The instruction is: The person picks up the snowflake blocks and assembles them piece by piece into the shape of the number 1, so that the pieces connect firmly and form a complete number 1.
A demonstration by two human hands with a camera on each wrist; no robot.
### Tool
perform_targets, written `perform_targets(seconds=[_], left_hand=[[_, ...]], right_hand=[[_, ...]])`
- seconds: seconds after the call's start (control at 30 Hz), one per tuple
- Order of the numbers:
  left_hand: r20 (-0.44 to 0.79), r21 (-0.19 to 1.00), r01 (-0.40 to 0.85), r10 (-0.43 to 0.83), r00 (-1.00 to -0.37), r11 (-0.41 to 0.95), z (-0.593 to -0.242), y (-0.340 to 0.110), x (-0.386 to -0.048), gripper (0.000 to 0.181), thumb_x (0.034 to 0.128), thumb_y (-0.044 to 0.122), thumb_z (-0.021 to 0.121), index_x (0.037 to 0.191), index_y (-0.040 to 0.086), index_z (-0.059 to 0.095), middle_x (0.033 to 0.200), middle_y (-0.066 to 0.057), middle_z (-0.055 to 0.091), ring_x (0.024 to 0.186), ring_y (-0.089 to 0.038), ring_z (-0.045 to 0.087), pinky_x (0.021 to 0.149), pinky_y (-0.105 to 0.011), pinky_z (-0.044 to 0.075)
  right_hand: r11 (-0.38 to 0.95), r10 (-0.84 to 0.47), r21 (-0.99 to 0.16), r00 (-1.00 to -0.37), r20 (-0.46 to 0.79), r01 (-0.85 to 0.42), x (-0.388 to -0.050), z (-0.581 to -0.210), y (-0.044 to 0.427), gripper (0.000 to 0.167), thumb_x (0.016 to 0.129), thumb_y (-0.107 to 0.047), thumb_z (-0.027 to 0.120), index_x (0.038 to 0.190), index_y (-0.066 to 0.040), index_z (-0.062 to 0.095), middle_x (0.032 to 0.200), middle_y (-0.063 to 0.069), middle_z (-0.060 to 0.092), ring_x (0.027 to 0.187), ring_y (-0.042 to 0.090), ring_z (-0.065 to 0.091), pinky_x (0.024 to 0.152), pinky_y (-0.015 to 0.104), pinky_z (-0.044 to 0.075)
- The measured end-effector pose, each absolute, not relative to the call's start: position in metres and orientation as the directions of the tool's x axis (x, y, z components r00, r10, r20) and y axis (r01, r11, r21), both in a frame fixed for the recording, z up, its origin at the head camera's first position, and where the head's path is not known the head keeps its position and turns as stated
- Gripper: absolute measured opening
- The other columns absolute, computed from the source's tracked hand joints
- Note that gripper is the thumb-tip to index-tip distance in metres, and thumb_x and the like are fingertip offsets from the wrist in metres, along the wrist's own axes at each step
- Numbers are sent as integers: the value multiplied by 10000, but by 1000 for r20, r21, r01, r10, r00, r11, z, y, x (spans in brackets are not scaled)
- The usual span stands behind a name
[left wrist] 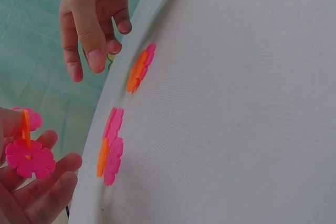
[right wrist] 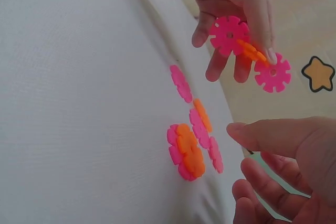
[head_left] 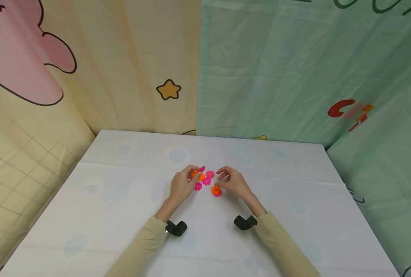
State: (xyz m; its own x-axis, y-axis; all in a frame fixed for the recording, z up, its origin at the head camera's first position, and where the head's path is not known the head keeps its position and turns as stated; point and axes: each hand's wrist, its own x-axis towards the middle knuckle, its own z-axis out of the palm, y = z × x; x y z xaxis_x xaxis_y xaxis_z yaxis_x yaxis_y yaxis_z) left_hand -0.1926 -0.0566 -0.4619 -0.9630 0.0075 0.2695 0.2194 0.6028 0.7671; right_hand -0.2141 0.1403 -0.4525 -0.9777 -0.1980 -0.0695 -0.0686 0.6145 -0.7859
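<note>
Lying flat on the tabletop [head_left: 98,207], well in from its left and right edges, a round stack of orange and pink discs [head_left: 216,191] is noted between the left hand [head_left: 182,185] and the right hand [head_left: 235,184], nearer the right and just beside its thumb, no clear long axis shown. The right hand is held half open, fingers loosely bent, nothing gripped; by the left, a joined piece of pink and orange discs [right wrist: 252,51] is pinched. Loose discs [head_left: 206,181] are seen beyond the stack, toward the far edge.
</note>
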Motion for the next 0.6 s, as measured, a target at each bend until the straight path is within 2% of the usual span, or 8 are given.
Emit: perform_targets(seconds=[0.23,0.6], left_hand=[[258,777,207,-1,-966,594,-461,-56,-192,238,888,217,685,1097,105,663,897,-73,703,723,-168,581,637,-217,476],[235,790,185,-11,-972,584,-463,-56,-192,211,884,263,691,1029,111,671,899,-60,709,708,-152,567,607,-209,460]], right_hand=[[651,-230,-756,-967,-108,-71,-211,-456,141,329,756,-135,808,1041,-80,653,888,50,668,703,159,528,599,232,462],[685,-251,-724,-959,-131,-80,-208,-461,141,308,743,-170,824,1013,-83,705,834,21,643,677,142,513,587,227,432]])
